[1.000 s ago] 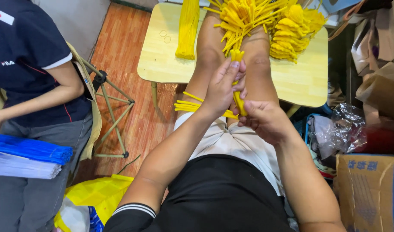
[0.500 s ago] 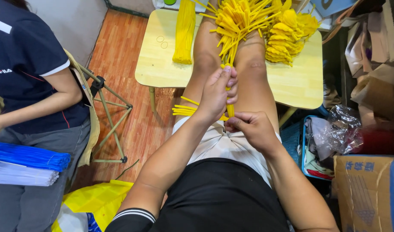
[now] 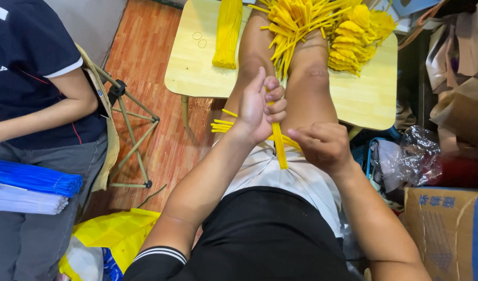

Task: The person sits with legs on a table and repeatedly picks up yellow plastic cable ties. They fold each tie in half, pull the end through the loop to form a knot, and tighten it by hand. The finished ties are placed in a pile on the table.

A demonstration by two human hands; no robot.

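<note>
My left hand (image 3: 262,106) grips a thin bundle of yellow sticks (image 3: 278,145) that hangs down between my knees. My right hand (image 3: 322,147) sits just right of the bundle, fingers curled, touching its lower part. More yellow sticks (image 3: 224,125) lie across my lap under the left wrist. A loose heap of yellow sticks (image 3: 296,23) rests on my legs and on the small wooden table (image 3: 369,99). A neat yellow bundle (image 3: 227,34) lies at the table's left side.
A person in a dark shirt (image 3: 25,57) sits at the left with blue and white stick bundles (image 3: 33,179) on the lap. A folding stand (image 3: 132,140) stands on the wood floor. A cardboard box (image 3: 447,229), plastic bags (image 3: 411,156) and a yellow bag (image 3: 114,234) surround me.
My left hand has drawn the held sticks toward me and upright; my right hand shifted to the lower part of the bundle. The view moved closer to the lap.
</note>
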